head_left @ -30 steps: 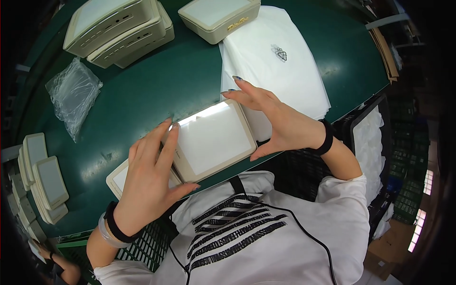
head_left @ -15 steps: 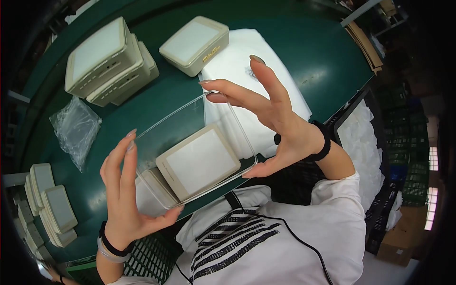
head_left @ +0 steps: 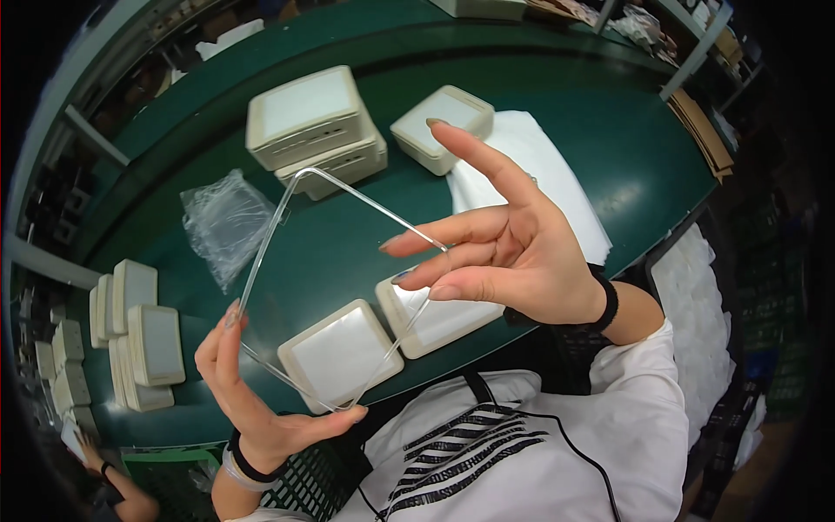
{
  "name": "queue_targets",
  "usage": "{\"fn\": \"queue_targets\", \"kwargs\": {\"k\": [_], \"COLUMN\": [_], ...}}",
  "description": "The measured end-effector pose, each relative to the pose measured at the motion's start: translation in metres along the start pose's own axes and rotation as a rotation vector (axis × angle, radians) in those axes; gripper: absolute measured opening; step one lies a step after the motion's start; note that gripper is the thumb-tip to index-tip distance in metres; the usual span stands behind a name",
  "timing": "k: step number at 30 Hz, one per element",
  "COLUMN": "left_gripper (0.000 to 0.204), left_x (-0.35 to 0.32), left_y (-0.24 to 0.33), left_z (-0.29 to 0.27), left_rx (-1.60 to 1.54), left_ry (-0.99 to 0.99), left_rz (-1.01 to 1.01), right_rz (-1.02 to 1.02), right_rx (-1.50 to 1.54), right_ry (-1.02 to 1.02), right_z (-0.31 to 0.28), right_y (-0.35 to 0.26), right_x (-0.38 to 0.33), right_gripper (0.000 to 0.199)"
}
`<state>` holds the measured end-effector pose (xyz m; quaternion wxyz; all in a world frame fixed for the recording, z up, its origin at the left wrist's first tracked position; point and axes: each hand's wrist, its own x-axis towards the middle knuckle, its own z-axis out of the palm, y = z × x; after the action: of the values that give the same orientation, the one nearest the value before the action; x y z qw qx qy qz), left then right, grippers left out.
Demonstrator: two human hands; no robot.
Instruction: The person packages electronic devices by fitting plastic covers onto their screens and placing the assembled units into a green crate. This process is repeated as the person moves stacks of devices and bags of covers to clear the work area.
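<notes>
Held only by its edges between the left hand (head_left: 261,409) and the right hand's (head_left: 513,261) spread fingertips, the clear square panel (head_left: 335,291) (thin, slick-looking) risks slipping onto the cream casings (head_left: 341,355) below

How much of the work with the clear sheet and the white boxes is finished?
Done, it seems: a stack of white boxes at the far side of the green table. In hand: the left hand and right hand hold a clear sheet up by its edges. Left, probably: two open boxes under it.
</notes>
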<state>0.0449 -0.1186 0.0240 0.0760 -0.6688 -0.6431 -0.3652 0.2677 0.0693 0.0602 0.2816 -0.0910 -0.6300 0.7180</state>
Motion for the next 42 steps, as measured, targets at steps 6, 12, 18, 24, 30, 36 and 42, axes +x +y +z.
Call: {"fn": "queue_targets", "kwargs": {"k": [6,12,18,24,30,36,42], "left_gripper": [0.117,0.120,0.121,0.113,0.113,0.115,0.117], "left_x": [-0.021,-0.023,-0.024,-0.027,-0.027,-0.028,-0.026], "left_y": [0.002,0.006,0.013,0.011,0.010,0.013,0.009], "left_z": [-0.018,-0.025,-0.026,-0.022,-0.020,-0.019,-0.011], "left_rx": [0.139,0.209,0.274,0.280,0.243,0.217,0.142], "left_ry": [0.074,0.073,0.067,0.104,0.076,0.055,0.068], "left_rz": [0.016,0.023,0.038,0.077,0.039,0.004,-0.048], "right_rz": [0.005,0.120,0.291,0.277,0.245,0.263,0.317], "right_rx": [-0.024,-0.071,-0.199,-0.285,-0.277,-0.235,-0.192], "right_ry": [-0.063,0.000,0.071,0.078,0.075,0.073,0.087], "right_z": [0.022,0.034,0.039,0.039,0.039,0.038,0.033], "right_y": [0.001,-0.009,-0.014,-0.014,-0.012,-0.011,-0.009], "right_x": [0.008,0.015,0.025,0.027,0.024,0.019,0.026], "right_gripper": [0.087,0.065,0.031,0.024,0.025,0.027,0.026]}}
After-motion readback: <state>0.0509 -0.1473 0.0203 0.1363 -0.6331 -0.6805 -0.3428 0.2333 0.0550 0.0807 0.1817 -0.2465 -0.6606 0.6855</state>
